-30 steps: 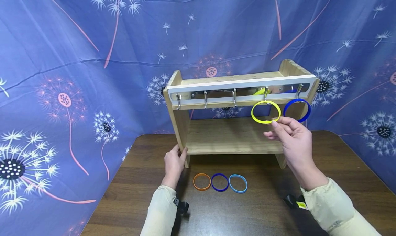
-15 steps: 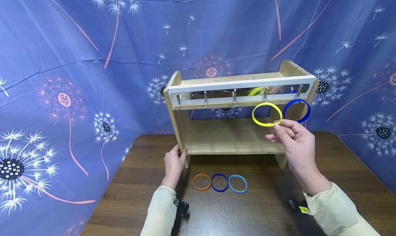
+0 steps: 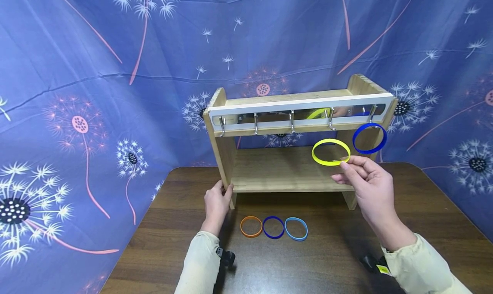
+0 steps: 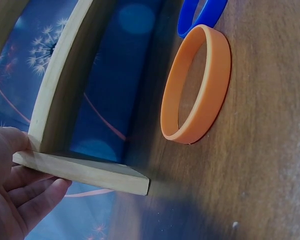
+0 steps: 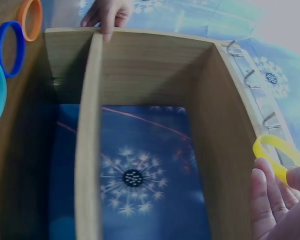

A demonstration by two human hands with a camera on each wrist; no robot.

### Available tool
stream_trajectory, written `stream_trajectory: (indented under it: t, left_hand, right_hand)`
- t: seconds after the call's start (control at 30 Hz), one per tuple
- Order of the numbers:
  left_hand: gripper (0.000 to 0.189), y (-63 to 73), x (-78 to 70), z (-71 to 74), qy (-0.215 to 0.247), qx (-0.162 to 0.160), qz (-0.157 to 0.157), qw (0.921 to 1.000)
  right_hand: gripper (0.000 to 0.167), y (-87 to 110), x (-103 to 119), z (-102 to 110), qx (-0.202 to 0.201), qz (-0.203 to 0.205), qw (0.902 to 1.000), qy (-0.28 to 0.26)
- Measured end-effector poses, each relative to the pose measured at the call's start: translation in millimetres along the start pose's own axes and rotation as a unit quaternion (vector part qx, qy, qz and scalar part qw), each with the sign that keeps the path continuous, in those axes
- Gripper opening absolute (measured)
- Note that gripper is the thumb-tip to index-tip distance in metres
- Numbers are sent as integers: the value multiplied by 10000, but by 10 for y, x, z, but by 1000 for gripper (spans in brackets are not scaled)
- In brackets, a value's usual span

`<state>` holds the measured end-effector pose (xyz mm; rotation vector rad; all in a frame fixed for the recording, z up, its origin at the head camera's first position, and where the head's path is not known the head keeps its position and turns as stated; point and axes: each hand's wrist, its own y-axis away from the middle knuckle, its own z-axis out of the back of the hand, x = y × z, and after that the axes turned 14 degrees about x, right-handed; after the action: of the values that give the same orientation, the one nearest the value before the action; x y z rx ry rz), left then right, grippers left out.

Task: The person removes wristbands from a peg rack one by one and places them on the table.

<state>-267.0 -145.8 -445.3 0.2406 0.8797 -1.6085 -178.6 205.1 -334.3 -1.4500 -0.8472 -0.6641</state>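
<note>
My right hand (image 3: 371, 185) pinches a yellow silicone wristband (image 3: 326, 162) by its near right edge, between thumb and fingers. The band is held in the air in front of the wooden shelf (image 3: 285, 187), a little below a metal hook (image 3: 331, 119). To its right, a blue wristband (image 3: 369, 151) hangs from the rightmost hook (image 3: 372, 113). My left hand (image 3: 216, 203) grips the lower left side panel of the shelf, thumb at the front edge and fingers on the outer face (image 4: 20, 185).
On the table (image 3: 269, 268) before the shelf lie three wristbands in a row: orange (image 3: 251, 236), dark blue (image 3: 274, 237) and light blue (image 3: 297, 239). Three more hooks line the white-framed mirror strip (image 3: 269, 105) leftward. A patterned blue cloth (image 3: 165, 37) hangs behind.
My right hand has lowered the yellow wristband from hook height to below the hook, shifting slightly right and toward me. The left hand and the other bands have stayed put.
</note>
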Motion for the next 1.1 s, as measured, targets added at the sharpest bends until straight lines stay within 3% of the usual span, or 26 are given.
stream_trajectory:
  t: [0.23,0.47,0.8,1.1]
  left_hand:
    - [14,-1,-4,4,-74,-70,-49,9999]
    - [13,4,-19,17,-81,-74,-46,9999]
    - [14,5,-25,17,-66,22,6,10000]
    - [14,-3,-10,9,-49,41,30,10000]
  right_hand:
    - [14,147,-146,58,142,-136,9991,379]
    - [13,296,-256,106,274,-283,9985,372]
    - [9,477,-424,170,238,-903,9951,327]
    - [12,643,-593,257,479,-1276,9896,468]
